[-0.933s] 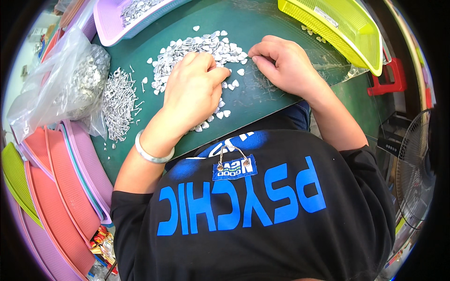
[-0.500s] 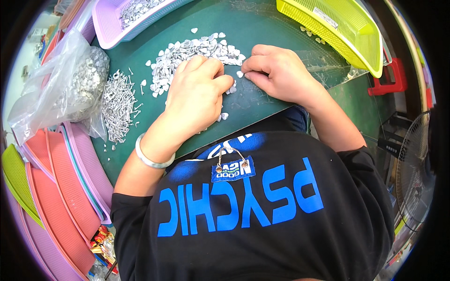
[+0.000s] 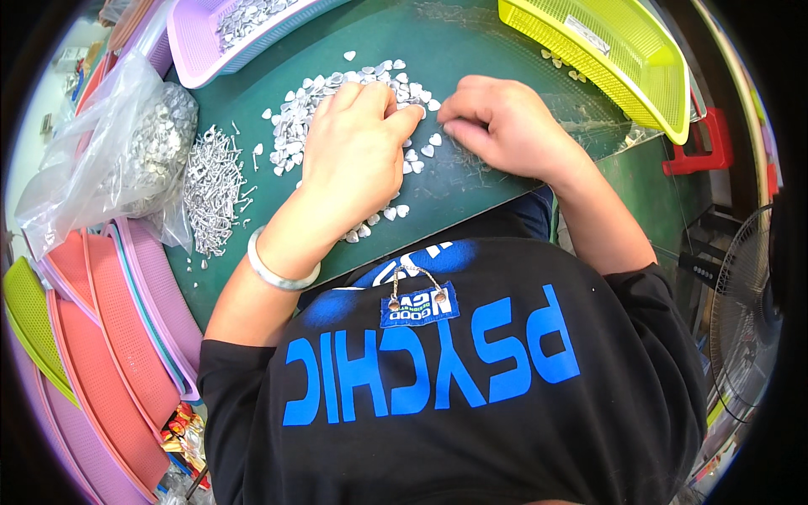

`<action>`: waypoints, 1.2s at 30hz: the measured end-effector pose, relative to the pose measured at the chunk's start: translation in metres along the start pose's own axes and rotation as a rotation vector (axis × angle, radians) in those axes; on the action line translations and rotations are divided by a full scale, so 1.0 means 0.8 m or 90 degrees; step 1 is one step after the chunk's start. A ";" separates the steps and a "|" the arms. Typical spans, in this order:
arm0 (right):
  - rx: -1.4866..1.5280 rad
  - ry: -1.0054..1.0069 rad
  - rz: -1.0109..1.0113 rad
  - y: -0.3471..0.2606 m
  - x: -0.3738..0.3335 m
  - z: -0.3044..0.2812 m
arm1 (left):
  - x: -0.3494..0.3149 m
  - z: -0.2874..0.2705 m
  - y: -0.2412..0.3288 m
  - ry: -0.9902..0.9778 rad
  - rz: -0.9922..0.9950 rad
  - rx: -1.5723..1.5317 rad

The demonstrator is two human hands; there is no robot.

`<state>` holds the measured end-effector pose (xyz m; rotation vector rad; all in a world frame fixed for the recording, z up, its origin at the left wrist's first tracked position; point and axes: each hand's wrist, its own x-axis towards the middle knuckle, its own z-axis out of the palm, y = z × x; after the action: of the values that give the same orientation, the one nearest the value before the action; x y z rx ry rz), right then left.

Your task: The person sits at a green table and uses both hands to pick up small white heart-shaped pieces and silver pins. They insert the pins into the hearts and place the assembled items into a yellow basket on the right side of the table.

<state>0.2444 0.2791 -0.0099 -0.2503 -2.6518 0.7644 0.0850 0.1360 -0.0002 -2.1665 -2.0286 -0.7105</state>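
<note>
My left hand (image 3: 352,156), with a pale bangle (image 3: 273,268) on its wrist, lies over a pile of small silvery heart-shaped pieces (image 3: 295,126). Its fingers are bent and closed, the thumb pointing right; what they hold, if anything, is hidden. To the right, my right hand (image 3: 515,126) rests near the pile's edge with thumb and forefinger drawn together; nothing can be made out between them. Two loose hearts (image 3: 434,139) lie just left of its fingertips. More hearts (image 3: 402,210) lie below my left hand, near the table edge.
Left of the pile are a heap of small silvery metal parts (image 3: 212,198) and a clear bag (image 3: 156,143) of grey pieces. A purple basket (image 3: 195,50) with hearts and a yellow-green basket (image 3: 648,76) stand on the green table (image 3: 471,198). Stacked colored baskets (image 3: 118,337) stand at left; a fan (image 3: 741,295) at right.
My left hand has shifted slightly upward. My right hand has drawn a little to the right, away from the hearts, and more loose hearts show between my hands.
</note>
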 end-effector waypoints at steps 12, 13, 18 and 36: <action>-0.096 0.010 0.059 0.004 0.015 0.011 | -0.004 -0.003 0.005 -0.043 0.041 0.076; -0.100 0.014 0.055 0.004 0.016 0.013 | -0.006 -0.003 0.005 -0.041 0.043 0.078; -0.006 0.068 0.064 0.009 0.017 0.016 | -0.012 -0.008 0.006 -0.045 0.039 0.033; 0.699 -0.102 0.292 0.024 0.033 -0.008 | -0.017 -0.008 0.000 0.008 -0.019 -0.040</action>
<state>0.2235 0.3053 -0.0075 -0.4849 -1.8991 2.2767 0.0830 0.1210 0.0002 -2.1639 -2.0630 -0.7998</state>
